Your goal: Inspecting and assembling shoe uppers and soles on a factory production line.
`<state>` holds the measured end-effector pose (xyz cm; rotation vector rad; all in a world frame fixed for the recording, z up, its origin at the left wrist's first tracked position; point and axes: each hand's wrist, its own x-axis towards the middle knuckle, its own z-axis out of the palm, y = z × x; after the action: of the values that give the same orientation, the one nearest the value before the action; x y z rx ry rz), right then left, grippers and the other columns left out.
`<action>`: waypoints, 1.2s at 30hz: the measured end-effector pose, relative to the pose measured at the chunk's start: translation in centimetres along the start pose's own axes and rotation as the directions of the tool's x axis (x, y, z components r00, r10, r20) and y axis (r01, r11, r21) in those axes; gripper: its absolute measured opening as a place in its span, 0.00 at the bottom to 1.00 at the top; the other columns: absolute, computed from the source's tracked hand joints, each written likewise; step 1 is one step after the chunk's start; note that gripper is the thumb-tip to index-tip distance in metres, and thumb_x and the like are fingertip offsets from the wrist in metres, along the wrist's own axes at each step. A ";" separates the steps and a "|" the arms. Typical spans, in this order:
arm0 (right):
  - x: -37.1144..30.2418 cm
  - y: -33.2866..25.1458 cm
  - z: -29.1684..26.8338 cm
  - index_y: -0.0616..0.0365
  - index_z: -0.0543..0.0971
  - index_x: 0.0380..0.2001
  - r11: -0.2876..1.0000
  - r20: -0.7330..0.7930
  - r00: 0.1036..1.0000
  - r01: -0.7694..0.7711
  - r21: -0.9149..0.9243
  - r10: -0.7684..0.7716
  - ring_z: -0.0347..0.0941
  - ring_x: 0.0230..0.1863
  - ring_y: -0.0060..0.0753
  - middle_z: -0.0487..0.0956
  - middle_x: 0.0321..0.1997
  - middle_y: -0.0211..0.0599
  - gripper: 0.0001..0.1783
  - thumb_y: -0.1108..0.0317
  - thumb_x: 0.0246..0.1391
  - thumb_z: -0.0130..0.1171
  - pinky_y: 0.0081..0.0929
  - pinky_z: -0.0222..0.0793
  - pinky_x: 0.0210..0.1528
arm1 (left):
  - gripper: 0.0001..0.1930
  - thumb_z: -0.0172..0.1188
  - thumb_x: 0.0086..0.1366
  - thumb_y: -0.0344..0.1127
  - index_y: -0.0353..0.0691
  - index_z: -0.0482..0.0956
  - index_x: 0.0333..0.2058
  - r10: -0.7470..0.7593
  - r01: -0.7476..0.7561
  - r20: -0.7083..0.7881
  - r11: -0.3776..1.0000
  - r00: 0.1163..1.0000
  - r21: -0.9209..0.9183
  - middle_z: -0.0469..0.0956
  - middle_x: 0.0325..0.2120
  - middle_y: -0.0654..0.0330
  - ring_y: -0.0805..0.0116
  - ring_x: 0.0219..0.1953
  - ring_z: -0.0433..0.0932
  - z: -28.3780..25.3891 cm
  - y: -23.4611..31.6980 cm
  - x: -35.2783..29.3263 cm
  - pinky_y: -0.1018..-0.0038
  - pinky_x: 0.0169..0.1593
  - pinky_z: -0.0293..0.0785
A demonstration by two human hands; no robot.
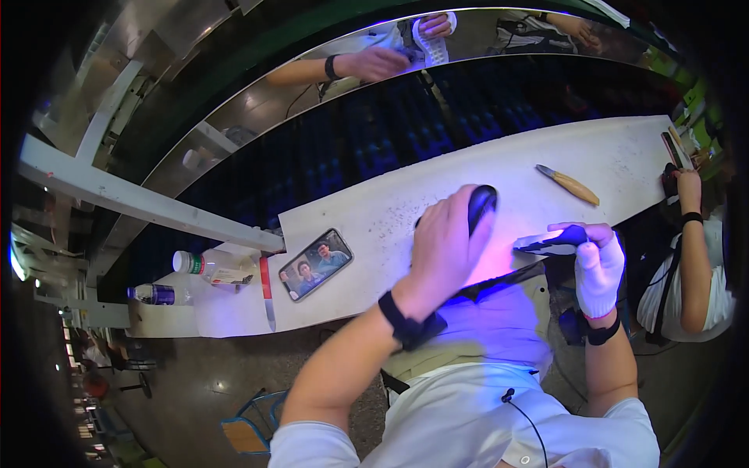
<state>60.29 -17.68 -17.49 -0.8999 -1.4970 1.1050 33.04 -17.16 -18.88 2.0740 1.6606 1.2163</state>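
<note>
My left hand (446,243), bare and with a black band at the wrist, is closed round a black, rounded, glossy thing (483,204) above the white bench top. Its fingers hide most of that thing, so its kind is unclear. To the right, my right hand (599,269), in a white glove with some fingers uncovered, grips a dark curved piece with a pale side (552,240). That piece points left over the bench's near edge. Violet-pink light falls between my hands and on my lap. The two held things are apart.
Beyond my right hand lies a wooden-handled knife (569,186). Leftward are a phone (316,264) showing people, a red-handled knife (268,292) and two plastic bottles (218,267). A grey metal bar (148,200) crosses the left side. A co-worker's arm (693,265) reaches in at right.
</note>
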 end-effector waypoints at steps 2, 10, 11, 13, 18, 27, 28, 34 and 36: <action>-0.1 0.7 0.9 0.60 0.73 0.50 0.992 -0.024 1.000 0.003 0.127 0.000 0.85 0.54 0.45 0.86 0.50 0.52 0.22 0.51 0.73 0.62 0.46 0.77 0.64 | 0.26 0.66 0.74 0.36 0.30 0.70 0.64 0.041 -0.061 -0.080 0.962 0.996 -0.265 0.83 0.48 0.44 0.50 0.47 0.85 -1.1 1.3 -2.2 0.59 0.56 0.80; -0.7 -0.7 1.9 0.55 0.75 0.35 0.938 0.186 0.982 -0.090 0.334 0.028 0.81 0.63 0.61 0.87 0.53 0.62 0.24 0.63 0.47 0.84 0.54 0.72 0.70 | 0.17 0.72 0.65 0.21 0.35 0.71 0.46 -0.074 -0.081 -0.225 0.790 0.972 -0.608 0.78 0.55 0.40 0.47 0.56 0.83 -0.6 2.8 -5.3 0.58 0.61 0.81; -0.9 -1.7 2.7 0.56 0.77 0.36 0.922 0.259 0.964 -0.159 0.353 0.067 0.75 0.70 0.65 0.81 0.63 0.67 0.21 0.67 0.49 0.83 0.52 0.70 0.72 | 0.17 0.74 0.63 0.21 0.36 0.73 0.43 0.031 -0.102 -0.167 0.895 0.985 -0.434 0.81 0.55 0.38 0.43 0.53 0.85 -1.3 2.6 -5.3 0.59 0.59 0.82; -1.0 -1.4 4.3 0.57 0.76 0.37 0.833 0.350 0.922 -0.320 0.452 0.165 0.76 0.69 0.65 0.73 0.72 0.70 0.18 0.72 0.53 0.79 0.57 0.77 0.65 | 0.15 0.76 0.61 0.22 0.36 0.76 0.40 0.059 -0.114 -0.140 0.899 0.988 -0.423 0.83 0.55 0.35 0.41 0.53 0.87 -2.1 3.1 -5.7 0.56 0.59 0.83; -1.9 -1.2 7.2 0.54 0.77 0.38 0.690 0.278 0.930 -0.365 0.626 0.239 0.69 0.75 0.59 0.73 0.72 0.67 0.16 0.75 0.54 0.78 0.51 0.66 0.76 | 0.03 0.59 0.73 0.22 0.32 0.77 0.43 -0.015 0.052 0.086 0.888 0.996 -0.457 0.76 0.62 0.26 0.34 0.65 0.79 -4.4 4.2 -7.7 0.50 0.70 0.72; -4.0 0.4 8.8 0.60 0.75 0.37 0.917 0.118 0.993 -0.041 0.397 -0.006 0.80 0.65 0.52 0.80 0.66 0.60 0.17 0.70 0.58 0.78 0.43 0.82 0.59 | 0.18 0.66 0.76 0.42 0.39 0.65 0.45 -0.280 0.144 -0.086 0.706 0.956 -0.693 0.69 0.66 0.21 0.34 0.74 0.67 -1.4 6.7 -11.0 0.44 0.79 0.50; -4.0 0.2 8.8 0.60 0.74 0.36 0.932 0.118 0.993 -0.030 0.361 -0.014 0.81 0.64 0.53 0.82 0.65 0.59 0.18 0.70 0.57 0.78 0.44 0.82 0.59 | 0.19 0.66 0.76 0.41 0.39 0.64 0.46 -0.282 0.155 -0.073 0.708 0.957 -0.689 0.71 0.65 0.22 0.34 0.74 0.66 -1.5 6.6 -11.3 0.44 0.79 0.50; -4.3 0.1 9.0 0.58 0.73 0.32 0.960 0.112 0.992 0.027 0.277 -0.060 0.84 0.62 0.52 0.85 0.59 0.57 0.22 0.67 0.54 0.81 0.43 0.83 0.58 | 0.19 0.70 0.72 0.36 0.38 0.64 0.46 -0.270 0.141 -0.066 0.677 0.961 -0.722 0.75 0.62 0.25 0.33 0.74 0.67 -2.2 6.1 -11.9 0.41 0.79 0.50; -4.0 0.3 9.0 0.58 0.72 0.31 0.948 0.095 0.993 0.039 0.316 -0.073 0.85 0.61 0.52 0.86 0.58 0.56 0.22 0.67 0.52 0.82 0.42 0.84 0.57 | 0.19 0.71 0.71 0.34 0.37 0.65 0.45 -0.271 0.135 -0.073 0.672 0.960 -0.728 0.76 0.62 0.26 0.33 0.73 0.68 -2.9 6.2 -11.5 0.40 0.79 0.50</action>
<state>52.29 -23.06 -19.39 -0.5826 -1.3709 1.3210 35.21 -30.39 -18.49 1.2829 1.1325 1.6572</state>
